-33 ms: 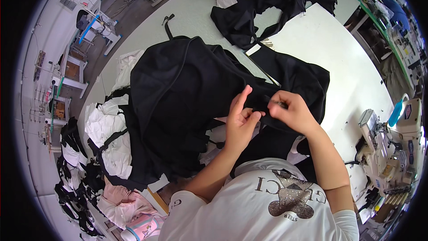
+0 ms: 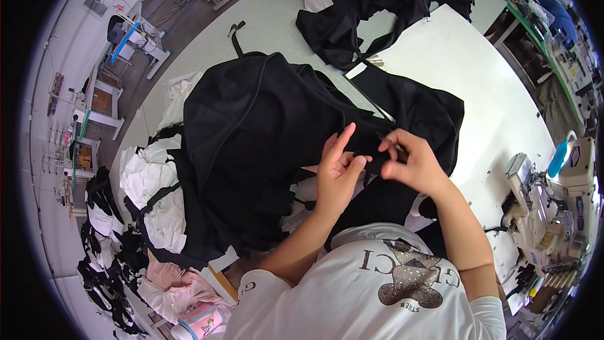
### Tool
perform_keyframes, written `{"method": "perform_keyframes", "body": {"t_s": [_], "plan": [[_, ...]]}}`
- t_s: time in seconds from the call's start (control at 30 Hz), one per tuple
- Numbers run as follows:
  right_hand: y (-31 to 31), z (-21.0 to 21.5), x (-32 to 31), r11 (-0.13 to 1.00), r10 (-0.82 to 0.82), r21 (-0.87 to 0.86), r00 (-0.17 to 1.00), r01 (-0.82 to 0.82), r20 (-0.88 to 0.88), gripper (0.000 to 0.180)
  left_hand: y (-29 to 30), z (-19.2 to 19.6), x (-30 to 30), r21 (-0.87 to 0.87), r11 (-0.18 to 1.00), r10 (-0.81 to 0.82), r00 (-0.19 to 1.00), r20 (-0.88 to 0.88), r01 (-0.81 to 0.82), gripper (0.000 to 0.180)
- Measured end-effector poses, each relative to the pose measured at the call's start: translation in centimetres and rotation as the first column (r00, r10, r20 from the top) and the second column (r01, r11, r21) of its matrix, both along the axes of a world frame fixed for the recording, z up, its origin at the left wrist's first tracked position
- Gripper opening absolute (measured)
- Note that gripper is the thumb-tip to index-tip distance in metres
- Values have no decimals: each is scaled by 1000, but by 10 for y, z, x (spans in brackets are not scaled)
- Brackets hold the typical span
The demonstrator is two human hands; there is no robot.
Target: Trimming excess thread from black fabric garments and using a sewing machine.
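Observation:
A large heap of black fabric (image 2: 245, 119) lies on the table in front of me, and a black piece runs from it under my hands. My left hand (image 2: 338, 173) pinches an edge of the black fabric between thumb and a bent finger, while another finger stands up straight. Close on its right, my right hand (image 2: 412, 164) curls around a small dark tool (image 2: 399, 149) with a thin pointed tip; most of it hides in the fingers. Its thumb is held apart from the fingertips. Beyond the right hand lies a flat black cloth panel (image 2: 421, 101).
White crumpled paper or lining (image 2: 151, 176) lies with the heap at left. More black pieces (image 2: 336, 31) with white sheets are at the far side. A sewing machine (image 2: 560, 208) stands at right. A pink cloth (image 2: 176, 286) and pink printed item (image 2: 204, 321) sit lower left.
The right hand's fingers have loosened and its thumb has moved away from the fingertips, so the tool's tip now shows. The left hand keeps its pinch nearly unmoved.

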State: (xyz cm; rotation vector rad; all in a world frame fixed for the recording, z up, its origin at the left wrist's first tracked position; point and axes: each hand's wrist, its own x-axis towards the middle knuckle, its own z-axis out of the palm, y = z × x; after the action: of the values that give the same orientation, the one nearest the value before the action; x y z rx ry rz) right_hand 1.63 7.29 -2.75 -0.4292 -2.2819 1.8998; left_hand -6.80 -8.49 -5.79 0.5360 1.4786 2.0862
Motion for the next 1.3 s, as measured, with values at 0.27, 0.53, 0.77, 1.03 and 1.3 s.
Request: {"method": "perform_keyframes", "body": {"t_s": [0.27, 0.53, 0.77, 1.03, 1.3], "plan": [[4, 0, 47, 951, 0, 306, 986, 52, -166, 18, 10, 11, 1, -30, 995, -94, 882, -462, 91, 35], [21, 42, 79, 915, 178, -363, 983, -178, -34, 23, 10, 53, 35, -196, 970, -157, 986, -55, 144, 36], [53, 50, 122, 869, 196, -446, 976, -216, -91, 33, 10, 104, 46, -8, 995, -95, 993, 73, 96, 30], [95, 64, 173, 878, 153, -424, 970, -222, -190, 31, 4, 167, 30, 330, 939, -188, 947, 261, 96, 19], [121, 65, 200, 903, 26, -394, 937, -172, -349, 39, -17, 201, -22, 450, 888, -172, 975, 138, 93, 23]]}}
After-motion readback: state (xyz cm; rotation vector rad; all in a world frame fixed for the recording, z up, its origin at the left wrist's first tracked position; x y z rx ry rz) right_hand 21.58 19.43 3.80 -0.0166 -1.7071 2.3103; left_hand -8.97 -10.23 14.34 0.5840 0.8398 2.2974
